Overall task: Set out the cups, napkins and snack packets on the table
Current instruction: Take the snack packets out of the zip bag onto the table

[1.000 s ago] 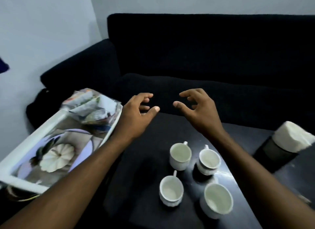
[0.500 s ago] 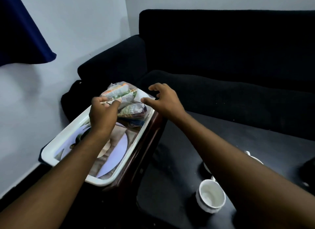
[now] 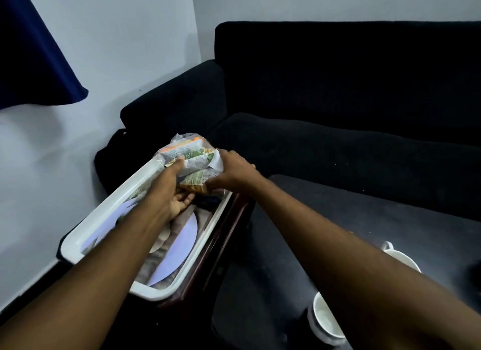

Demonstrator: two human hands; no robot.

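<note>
Fingers [image 3: 179, 159] of both hands clamp the snack packets [image 3: 192, 159] at the white tray's [image 3: 109, 206] far end, seemingly lifted slightly; right forearm partly hides two cups [image 3: 325, 319] (white) on the dark worktop [image 3: 338, 219].

Crinkly glossy film snack packets [image 3: 194, 158], smooth white plastic tray [image 3: 112, 206], glazed cups [image 3: 328, 321], perhaps matt cloth sofa [image 3: 338, 89].

There is one view only, from a wide-angle camera on the person's head, looking forward and steeply down over both forearms. It faces left of the dark worktop [image 3: 364, 219], toward the white tray [image 3: 109, 209] by the wall, close enough that the arms fill the lower frame. The sofa [image 3: 338, 89] lies beyond.
</note>
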